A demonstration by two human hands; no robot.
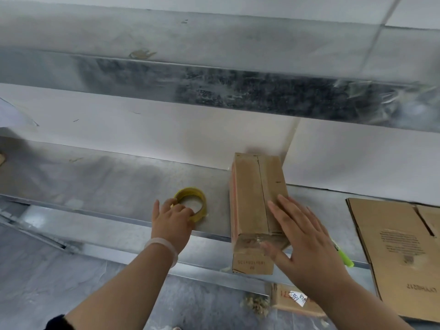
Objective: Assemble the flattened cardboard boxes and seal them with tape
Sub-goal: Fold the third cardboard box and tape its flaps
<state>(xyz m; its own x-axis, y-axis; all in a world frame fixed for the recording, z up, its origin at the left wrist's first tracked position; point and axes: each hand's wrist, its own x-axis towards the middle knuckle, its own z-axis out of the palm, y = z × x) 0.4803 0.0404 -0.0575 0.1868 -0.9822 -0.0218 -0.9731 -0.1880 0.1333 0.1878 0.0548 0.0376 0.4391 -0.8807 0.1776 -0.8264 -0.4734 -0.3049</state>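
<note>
The left grip (172,216) curls round the near rim of the yellow tape roll (190,190) on the bench (119,182). To its right, the right grip (307,236) presses flat, fingers straight, on the closed cardboard box (252,198).

Green marker (344,257) at the metal shelf's (107,182) front edge
</note>
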